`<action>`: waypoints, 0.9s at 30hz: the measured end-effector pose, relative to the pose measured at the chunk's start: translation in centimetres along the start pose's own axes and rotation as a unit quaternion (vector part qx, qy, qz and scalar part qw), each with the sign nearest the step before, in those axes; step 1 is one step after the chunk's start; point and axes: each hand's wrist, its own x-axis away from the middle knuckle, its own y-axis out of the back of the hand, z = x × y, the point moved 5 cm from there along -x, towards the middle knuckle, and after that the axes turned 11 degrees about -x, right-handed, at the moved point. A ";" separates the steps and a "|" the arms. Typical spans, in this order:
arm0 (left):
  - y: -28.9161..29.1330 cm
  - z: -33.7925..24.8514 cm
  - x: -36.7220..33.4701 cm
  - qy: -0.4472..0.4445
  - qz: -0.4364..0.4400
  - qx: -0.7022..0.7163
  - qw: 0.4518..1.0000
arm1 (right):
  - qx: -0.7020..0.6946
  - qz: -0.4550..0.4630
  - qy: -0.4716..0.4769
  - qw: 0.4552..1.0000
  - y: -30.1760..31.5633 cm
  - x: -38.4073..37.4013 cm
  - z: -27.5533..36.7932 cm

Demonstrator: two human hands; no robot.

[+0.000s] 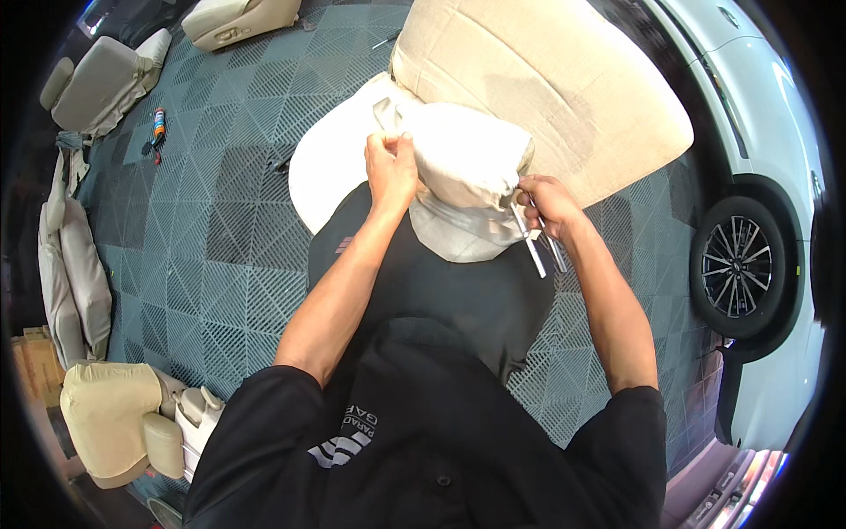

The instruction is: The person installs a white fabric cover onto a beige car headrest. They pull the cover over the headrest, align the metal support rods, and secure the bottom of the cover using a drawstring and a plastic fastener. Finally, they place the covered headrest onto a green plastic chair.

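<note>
A pale cream headrest (467,150) lies across my lap, its fabric cover partly loose, with a grey-beige flap (458,234) hanging over my dark trousers. My left hand (390,172) is closed at the headrest's left end, thumb and fingers pinching the loose edge of the cover. At the right end my right hand (548,203) is closed, its thumb and forefinger pinching the cover's edge. Two silver metal rods (530,242) stick out below and beside my right fingers; where they join the headrest is hidden.
A large cream seat (564,79) with a stained back stands right in front of me. Other seat parts (106,88) lie along the left, near an orange-and-blue can (159,125) on the grey tiled floor (203,264). A light-coloured car (749,88) is on the right.
</note>
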 end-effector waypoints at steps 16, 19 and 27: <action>-2.8 -6.7 3.0 -0.217 0.128 -0.190 0.949 | -0.355 0.060 0.074 0.930 -7.9 4.1 -3.3; -3.3 -7.3 2.5 -0.233 0.160 -0.183 0.942 | -0.350 0.018 0.078 0.933 -7.5 4.5 -3.7; -4.6 -7.5 4.7 -0.217 0.373 -0.137 0.892 | -0.317 -0.067 0.085 0.942 -6.7 3.6 -5.4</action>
